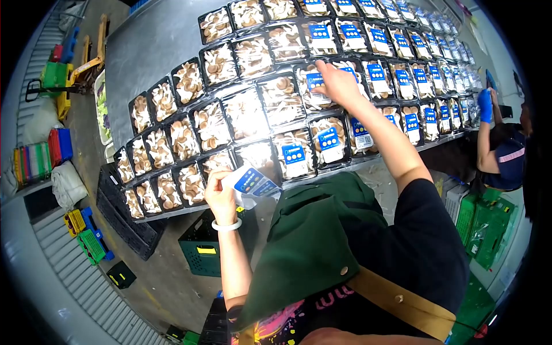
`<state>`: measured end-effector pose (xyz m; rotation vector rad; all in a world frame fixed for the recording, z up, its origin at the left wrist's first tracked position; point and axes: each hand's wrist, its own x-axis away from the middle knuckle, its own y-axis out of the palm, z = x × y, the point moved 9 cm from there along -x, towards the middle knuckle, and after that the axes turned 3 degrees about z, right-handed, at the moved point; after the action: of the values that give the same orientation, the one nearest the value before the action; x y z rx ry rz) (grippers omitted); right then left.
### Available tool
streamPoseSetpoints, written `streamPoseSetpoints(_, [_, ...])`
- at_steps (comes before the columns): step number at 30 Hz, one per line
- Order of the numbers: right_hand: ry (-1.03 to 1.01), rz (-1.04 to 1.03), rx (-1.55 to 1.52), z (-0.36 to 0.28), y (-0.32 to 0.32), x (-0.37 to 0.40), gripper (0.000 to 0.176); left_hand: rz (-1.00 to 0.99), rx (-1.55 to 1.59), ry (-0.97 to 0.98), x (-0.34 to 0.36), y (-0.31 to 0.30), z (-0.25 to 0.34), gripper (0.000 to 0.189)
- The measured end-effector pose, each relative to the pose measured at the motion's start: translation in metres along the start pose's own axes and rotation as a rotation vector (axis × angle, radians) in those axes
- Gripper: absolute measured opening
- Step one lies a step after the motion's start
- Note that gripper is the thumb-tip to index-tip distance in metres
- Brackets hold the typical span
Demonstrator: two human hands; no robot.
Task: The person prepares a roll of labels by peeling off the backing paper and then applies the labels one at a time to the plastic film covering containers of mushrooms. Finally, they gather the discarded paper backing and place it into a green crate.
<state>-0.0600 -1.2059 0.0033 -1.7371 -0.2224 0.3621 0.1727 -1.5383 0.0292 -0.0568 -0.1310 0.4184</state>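
Observation:
In my left hand [220,194], closed near the table's front edge, is a bunch of blue-and-white labels [256,183] on white backing. My right hand [338,84] reaches over the rows, thumb and fingers apart, touching the top of a mushroom pack with a blue-and-white label [315,81] on it. Part of that label lies under the hand. Left of it sits an unlabelled mushroom pack [281,99] in a black tray under clear film. A labelled mushroom pack [294,154] stands at the front edge, between my two hands.
Rows of packs cover the metal table [144,49], labelled towards the right. A co-worker [499,149] with a blue glove stands at the far right. Below the table's edge is a dark green crate [201,244]. A pallet truck [86,66] stands at the left.

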Motion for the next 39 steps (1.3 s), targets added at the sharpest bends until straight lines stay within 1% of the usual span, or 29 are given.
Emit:
streamPoseSetpoints(1, [0.027, -0.005, -0.164, -0.011, 0.000, 0.005, 0.068, 0.006, 0.002, -0.004, -0.002, 0.006, 0.002, 0.009])
streamPoseSetpoints(2, [0.082, -0.158, -0.333, -0.040, -0.008, 0.011, 0.067, -0.006, 0.041, -0.020, -0.005, 0.018, 0.012, 0.010])
streamPoseSetpoints(3, [0.034, -0.275, -0.645, -0.075, -0.006, 0.020, 0.062, -0.018, 0.079, -0.035, -0.008, 0.026, 0.015, 0.012])
streamPoseSetpoints(4, [-0.044, -0.420, -0.807, -0.114, -0.009, 0.034, 0.059, -0.063, -0.003, 0.035, -0.013, 0.033, 0.013, 0.016])
streamPoseSetpoints(5, [-0.191, -0.523, -0.886, -0.149, -0.006, 0.049, 0.057, -0.109, 0.046, 0.043, -0.017, 0.043, 0.011, 0.018])
streamPoseSetpoints(6, [-0.218, -0.565, -1.049, -0.173, -0.019, 0.060, 0.054, -0.121, 0.023, -0.002, -0.018, 0.052, 0.016, 0.019])
streamPoseSetpoints(7, [-0.257, -0.656, -0.980, -0.189, -0.025, 0.065, 0.044, -0.133, -0.001, -0.047, -0.018, 0.059, 0.027, 0.020])
streamPoseSetpoints(9, [-0.414, -0.396, -0.933, -0.200, -0.033, 0.069, 0.033, -0.195, -0.196, -0.031, -0.015, 0.062, 0.034, 0.017])
streamPoseSetpoints(11, [-0.458, -0.338, -0.877, -0.197, -0.035, 0.070, 0.030, -0.156, -0.141, -0.100, -0.012, 0.049, 0.008, 0.010])
streamPoseSetpoints(12, [-0.500, -0.280, -0.815, -0.195, -0.042, 0.069, 0.026, -0.134, -0.208, -0.177, -0.007, 0.040, -0.010, 0.013])
streamPoseSetpoints(13, [-0.500, -0.281, -0.816, -0.186, -0.044, 0.062, 0.026, -0.130, -0.425, -0.170, -0.005, 0.026, -0.032, 0.017])
streamPoseSetpoints(15, [-0.375, -0.070, -0.955, -0.146, -0.059, 0.027, 0.024, -0.026, -0.342, -0.203, 0.000, 0.014, -0.027, 0.014])
streamPoseSetpoints(16, [-0.124, -0.083, -1.024, -0.119, -0.050, 0.008, 0.024, 0.070, -0.192, -0.207, 0.002, 0.005, -0.028, 0.008])
streamPoseSetpoints(17, [0.129, -0.096, -1.082, -0.092, -0.037, -0.007, 0.024, 0.165, -0.040, -0.211, 0.002, -0.005, -0.030, 0.014])
streamPoseSetpoints(19, [0.213, -0.212, -1.096, -0.060, 0.010, -0.028, 0.029, 0.267, 0.220, -0.287, -0.002, -0.021, -0.038, 0.015])
streamPoseSetpoints(20, [0.085, -0.260, -0.864, -0.061, 0.016, -0.034, 0.030, 0.254, 0.295, -0.276, -0.007, -0.023, -0.036, 0.017])
streamPoseSetpoints(21, [0.121, -0.350, -0.965, -0.052, 0.063, -0.030, 0.035, 0.242, 0.370, -0.262, -0.011, -0.023, -0.035, 0.020])
streamPoseSetpoints(22, [0.104, -0.363, -0.887, -0.051, 0.081, -0.027, 0.035, 0.247, 0.369, -0.260, -0.013, -0.024, -0.037, 0.020])
streamPoseSetpoints(24, [0.046, -0.309, -0.673, -0.052, 0.083, -0.027, 0.035, 0.066, 0.448, -0.095, -0.023, -0.007, -0.019, 0.024])
streamPoseSetpoints(25, [0.045, -0.312, -0.674, -0.054, 0.086, -0.023, 0.035, 0.069, 0.447, -0.096, -0.022, -0.005, -0.016, 0.024])
streamPoseSetpoints(27, [-0.159, 0.016, -0.355, -0.071, 0.051, -0.021, 0.039, 0.109, 0.169, -0.178, -0.021, 0.006, 0.001, 0.024])
streamPoseSetpoints(28, [-0.077, -0.106, -0.313, -0.067, 0.058, -0.020, 0.045, 0.166, 0.064, -0.128, -0.020, -0.001, -0.008, 0.021])
streamPoseSetpoints(31, [-0.072, -0.013, -0.329, -0.072, 0.031, -0.018, 0.043, 0.036, -0.089, -0.048, -0.023, 0.002, -0.016, 0.017])
streamPoseSetpoints(32, [-0.072, -0.014, -0.330, -0.071, 0.036, -0.015, 0.043, 0.046, -0.101, -0.018, -0.025, 0.004, -0.012, 0.011])
streamPoseSetpoints(34, [-0.486, -0.156, -0.274, -0.105, 0.058, 0.006, 0.044, 0.052, -0.040, -0.043, -0.030, 0.014, -0.006, 0.009])
streamPoseSetpoints(35, [-0.453, -0.198, -0.212, -0.107, 0.057, 0.009, 0.045, 0.057, 0.023, -0.065, -0.032, 0.019, -0.005, 0.008])
streamPoseSetpoints(37, [-0.346, -0.162, -0.396, -0.111, 0.037, 0.007, 0.046, 0.025, 0.082, -0.057, -0.039, 0.028, -0.004, 0.011])
streamPoseSetpoints(38, [-0.335, -0.149, -0.608, -0.122, 0.021, 0.005, 0.045, 0.000, 0.076, -0.070, -0.041, 0.031, -0.004, 0.014])
streamPoseSetpoints(39, [-0.292, -0.230, -0.861, -0.138, 0.008, 0.007, 0.043, -0.027, 0.069, -0.085, -0.041, 0.035, -0.005, 0.018])
